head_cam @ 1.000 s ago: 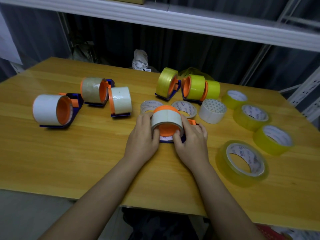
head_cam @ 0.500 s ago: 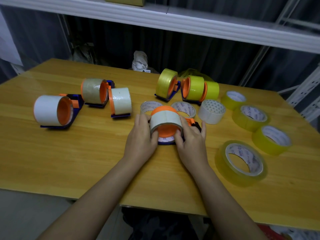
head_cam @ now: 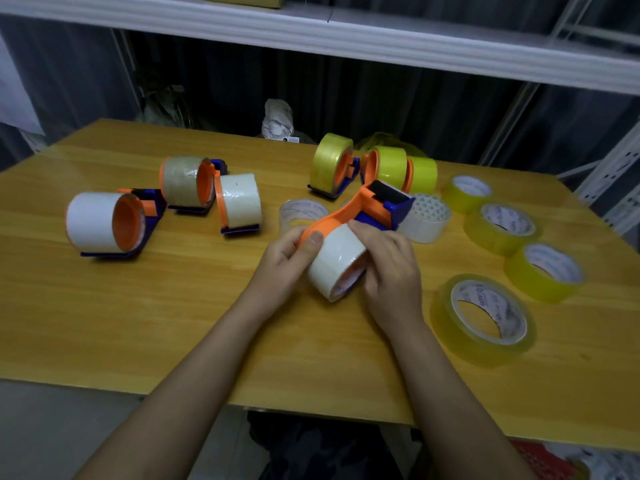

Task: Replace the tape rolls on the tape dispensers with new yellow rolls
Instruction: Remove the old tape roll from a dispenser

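Observation:
An orange-and-blue tape dispenser [head_cam: 375, 206] is lifted off the table and tilted, with a white tape roll [head_cam: 335, 261] on its spool facing me. My left hand [head_cam: 289, 256] grips the orange side of the dispenser, thumb on the roll's upper edge. My right hand [head_cam: 389, 268] curls round the white roll from the right. Several loose yellow rolls lie at the right, the nearest [head_cam: 483, 318] flat by my right wrist. Three dispensers with white or clear rolls [head_cam: 100, 221] stand at the left. Dispensers with yellow rolls [head_cam: 330, 164] stand at the back.
The wooden table [head_cam: 173, 306] has its front edge close to me. Loose clear and white rolls [head_cam: 427, 216] lie behind my hands. A white shelf [head_cam: 311, 32] runs overhead at the back. A crumpled white bag [head_cam: 277, 117] sits beyond the far edge.
The dispenser has been lifted from the table and tipped over, so the white roll now points toward me. Both hands shifted with it, the right hand wrapping further round the roll.

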The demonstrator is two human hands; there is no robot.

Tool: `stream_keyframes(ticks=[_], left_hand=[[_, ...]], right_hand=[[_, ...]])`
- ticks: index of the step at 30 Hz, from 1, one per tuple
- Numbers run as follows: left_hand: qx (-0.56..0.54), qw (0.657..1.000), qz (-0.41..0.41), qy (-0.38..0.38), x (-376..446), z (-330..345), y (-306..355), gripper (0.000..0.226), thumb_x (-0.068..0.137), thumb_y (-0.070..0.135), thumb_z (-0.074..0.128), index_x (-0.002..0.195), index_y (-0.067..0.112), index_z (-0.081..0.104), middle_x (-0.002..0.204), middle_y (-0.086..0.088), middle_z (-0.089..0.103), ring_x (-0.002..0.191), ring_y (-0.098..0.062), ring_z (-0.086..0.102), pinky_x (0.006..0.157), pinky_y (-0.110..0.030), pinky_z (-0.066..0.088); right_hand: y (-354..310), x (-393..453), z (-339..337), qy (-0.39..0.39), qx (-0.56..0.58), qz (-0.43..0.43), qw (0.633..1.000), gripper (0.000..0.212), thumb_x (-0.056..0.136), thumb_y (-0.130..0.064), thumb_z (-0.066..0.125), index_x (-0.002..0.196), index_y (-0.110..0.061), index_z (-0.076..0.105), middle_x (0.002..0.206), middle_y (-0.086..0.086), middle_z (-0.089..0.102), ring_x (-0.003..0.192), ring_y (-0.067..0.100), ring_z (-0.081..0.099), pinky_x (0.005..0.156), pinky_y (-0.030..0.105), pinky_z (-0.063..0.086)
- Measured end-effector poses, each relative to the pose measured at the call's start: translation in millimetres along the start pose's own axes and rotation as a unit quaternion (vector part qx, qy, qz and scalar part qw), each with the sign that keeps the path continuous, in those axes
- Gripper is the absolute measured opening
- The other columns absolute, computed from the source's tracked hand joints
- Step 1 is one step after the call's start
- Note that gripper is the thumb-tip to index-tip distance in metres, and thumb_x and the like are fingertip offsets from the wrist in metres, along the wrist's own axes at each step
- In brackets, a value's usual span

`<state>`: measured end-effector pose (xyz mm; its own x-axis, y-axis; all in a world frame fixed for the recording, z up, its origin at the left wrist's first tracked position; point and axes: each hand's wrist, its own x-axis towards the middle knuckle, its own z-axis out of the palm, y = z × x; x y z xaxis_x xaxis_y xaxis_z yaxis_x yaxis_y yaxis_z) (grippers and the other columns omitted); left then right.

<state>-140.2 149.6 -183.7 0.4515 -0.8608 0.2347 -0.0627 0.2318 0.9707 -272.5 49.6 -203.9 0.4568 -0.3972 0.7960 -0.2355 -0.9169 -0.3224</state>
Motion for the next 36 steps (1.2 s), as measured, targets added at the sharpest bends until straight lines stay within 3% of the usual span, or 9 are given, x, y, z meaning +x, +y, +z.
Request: stream_keyframes(ticks=[4, 8, 15, 19, 23, 26, 29, 33, 36], left_hand=[[-0.057, 0.998, 0.008, -0.001, 2, 5, 8, 0.018, 0.095, 0.017, 0.049, 0.104, 0.01, 0.062, 0.093, -0.002, 0.067, 0.084, -0.006, 0.063, 0.072, -0.019, 0.049], [0.001, 0.999, 0.053, 0.009, 11, 11, 5, 0.015, 0.093, 0.023, 0.052, 0.102, 0.017, 0.062, 0.1, -0.005, 0.065, 0.092, -0.012, 0.062, 0.079, -0.027, 0.05], [-0.036, 0.995, 0.08, 0.049, 32, 17, 18, 0.016, 0.099, 0.016, 0.045, 0.102, 0.009, 0.059, 0.082, 0.007, 0.068, 0.077, -0.002, 0.063, 0.067, -0.017, 0.049], [-0.036, 0.993, 0.097, 0.064, 48, 8, 31, 0.019, 0.097, 0.027, 0.044, 0.099, 0.017, 0.06, 0.086, 0.003, 0.066, 0.079, -0.01, 0.063, 0.069, -0.023, 0.05], [-0.042, 0.992, 0.108, 0.059, 52, 7, 30, 0.018, 0.099, 0.023, 0.043, 0.103, 0.014, 0.058, 0.084, 0.005, 0.067, 0.08, -0.009, 0.064, 0.066, -0.021, 0.051], [-0.014, 0.989, 0.137, 0.051, 50, 9, 24, 0.022, 0.095, 0.03, 0.051, 0.096, 0.009, 0.057, 0.079, -0.002, 0.059, 0.071, -0.014, 0.055, 0.061, -0.023, 0.044], [0.015, 0.989, 0.144, 0.041, 50, 9, 15, 0.023, 0.091, 0.03, 0.052, 0.09, 0.008, 0.057, 0.077, -0.001, 0.055, 0.072, -0.015, 0.052, 0.063, -0.028, 0.043], [0.009, 0.992, 0.116, 0.047, 51, 10, 7, 0.033, 0.09, 0.042, 0.047, 0.092, 0.014, 0.065, 0.089, -0.029, 0.06, 0.081, -0.038, 0.058, 0.072, -0.051, 0.049], [0.026, 0.99, 0.111, 0.083, 49, 13, 8, 0.033, 0.097, 0.038, 0.041, 0.087, 0.015, 0.064, 0.078, -0.017, 0.064, 0.073, -0.031, 0.061, 0.064, -0.042, 0.049]], right_hand=[[-7, 0, 0, 0.018, 0.128, 0.102, 0.986, 0.041, 0.093, -0.011, 0.045, 0.134, -0.015, 0.052, 0.128, 0.0, 0.059, 0.116, 0.014, 0.054, 0.098, 0.018, 0.039], [-17, 7, -1, -0.011, 0.323, 0.234, 0.917, 0.046, 0.097, -0.037, 0.039, 0.14, -0.02, 0.039, 0.138, 0.004, 0.047, 0.124, 0.006, 0.048, 0.097, 0.018, 0.041], [4, 51, 3, -0.12, 0.253, 0.226, 0.933, 0.091, 0.072, -0.078, 0.056, 0.147, -0.034, 0.027, 0.144, -0.002, 0.041, 0.129, 0.016, 0.046, 0.103, 0.046, 0.045], [5, 65, 2, -0.104, 0.265, 0.193, 0.939, 0.095, 0.071, -0.075, 0.06, 0.149, -0.033, 0.025, 0.149, -0.002, 0.036, 0.134, 0.014, 0.041, 0.106, 0.044, 0.043], [-9, 67, 14, -0.1, 0.345, 0.229, 0.905, 0.095, 0.074, -0.068, 0.06, 0.15, -0.032, 0.015, 0.15, 0.001, 0.034, 0.134, 0.016, 0.043, 0.105, 0.041, 0.045], [-13, 70, 18, -0.087, 0.392, 0.262, 0.878, 0.071, 0.081, -0.053, 0.055, 0.141, -0.032, 0.022, 0.127, -0.003, 0.049, 0.104, -0.008, 0.058, 0.081, 0.019, 0.053], [-9, 75, 21, -0.056, 0.425, 0.303, 0.851, 0.054, 0.083, -0.052, 0.048, 0.128, -0.024, 0.037, 0.102, -0.005, 0.056, 0.074, -0.008, 0.061, 0.063, 0.016, 0.05], [-15, 63, 36, -0.002, 0.393, 0.279, 0.876, 0.042, 0.092, -0.036, 0.053, 0.122, -0.01, 0.041, 0.092, -0.003, 0.053, 0.066, -0.009, 0.058, 0.056, 0.011, 0.046], [-16, 58, 43, 0.021, 0.365, 0.252, 0.896, 0.045, 0.084, -0.047, 0.049, 0.118, -0.018, 0.041, 0.095, -0.003, 0.054, 0.074, 0.003, 0.059, 0.061, 0.022, 0.049]])
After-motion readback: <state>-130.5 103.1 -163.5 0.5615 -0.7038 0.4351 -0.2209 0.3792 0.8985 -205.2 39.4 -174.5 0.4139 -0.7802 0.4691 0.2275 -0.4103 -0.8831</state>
